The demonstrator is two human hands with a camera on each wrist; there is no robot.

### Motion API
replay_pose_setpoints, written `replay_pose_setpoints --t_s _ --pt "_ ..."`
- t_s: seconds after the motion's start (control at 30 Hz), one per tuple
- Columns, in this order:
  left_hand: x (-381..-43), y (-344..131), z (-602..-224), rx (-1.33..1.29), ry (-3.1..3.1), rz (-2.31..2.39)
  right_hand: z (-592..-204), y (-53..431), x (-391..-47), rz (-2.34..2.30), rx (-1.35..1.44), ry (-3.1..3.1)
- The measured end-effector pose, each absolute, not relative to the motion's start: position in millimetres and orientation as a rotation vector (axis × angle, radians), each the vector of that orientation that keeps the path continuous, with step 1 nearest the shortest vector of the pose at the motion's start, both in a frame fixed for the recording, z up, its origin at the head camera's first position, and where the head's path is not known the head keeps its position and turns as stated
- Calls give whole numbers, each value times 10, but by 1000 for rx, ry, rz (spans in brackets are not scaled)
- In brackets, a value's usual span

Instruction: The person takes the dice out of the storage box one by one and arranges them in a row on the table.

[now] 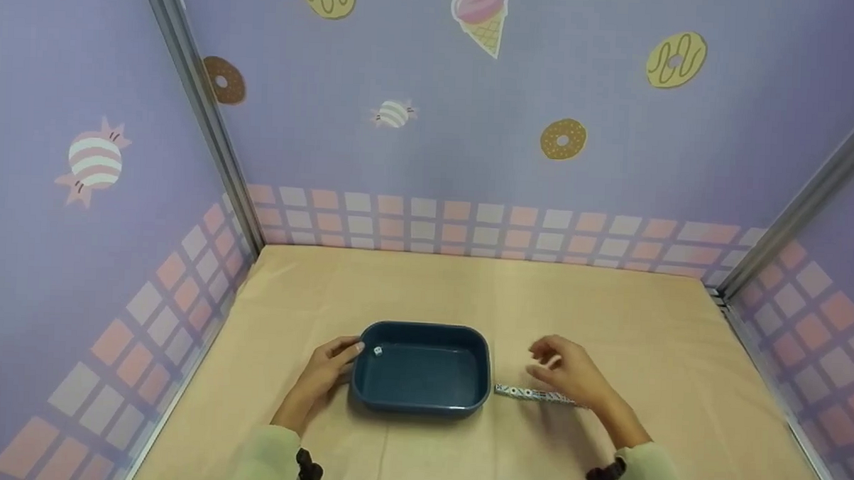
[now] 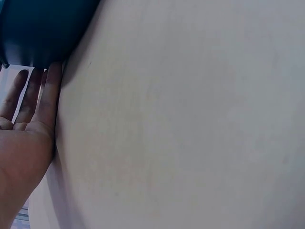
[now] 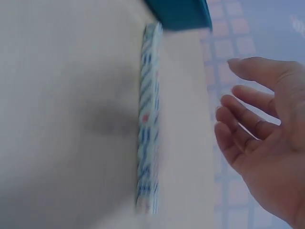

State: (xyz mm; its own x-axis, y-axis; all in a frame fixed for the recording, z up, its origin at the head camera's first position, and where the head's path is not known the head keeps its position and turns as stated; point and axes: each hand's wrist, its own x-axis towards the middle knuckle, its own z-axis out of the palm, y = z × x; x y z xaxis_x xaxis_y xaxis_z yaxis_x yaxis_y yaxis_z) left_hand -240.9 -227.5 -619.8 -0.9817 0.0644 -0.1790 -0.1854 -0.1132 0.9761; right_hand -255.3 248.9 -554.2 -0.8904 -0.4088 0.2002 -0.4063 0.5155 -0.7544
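Note:
My left hand (image 1: 325, 366) holds the left side of a dark blue rectangular tray (image 1: 421, 409), thumb at the rim and fingers against its outside. In the left wrist view the fingers (image 2: 47, 102) reach the wall of the tray (image 2: 45, 36); their tips are partly hidden. Inside the tray, near its left end, lies one small white die (image 1: 377, 351). To the tray's right a straight row of small patterned dice (image 1: 528, 393) lies on the cloth. Above that row hovers my right hand (image 1: 571, 373), fingers loosely bent, holding nothing. The row of dice (image 3: 148, 119) appears blurred in the right wrist view.
A pale yellow cloth (image 1: 453, 291) covers the table. Purple walls (image 1: 437, 155) with sweets printed on them enclose the back and both sides, joined by metal posts (image 1: 197, 97) at the corners.

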Motion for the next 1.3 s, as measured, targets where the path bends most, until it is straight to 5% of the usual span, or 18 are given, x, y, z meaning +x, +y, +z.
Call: replay_pose_setpoints --t_s 0.43,0.83,1.3 --pt "-2413 -2278 -6206 -113 2026 2190 -5557 1181 -2732 -1435 -1080 2693" --pt "-2383 -2294 -6199 -95 1987 2216 -5769 260 -2783 -1468 -940 2653" --pt "-2405 -2309 -6216 -55 1984 2204 -5933 -190 -2772 -1030 -899 2761"
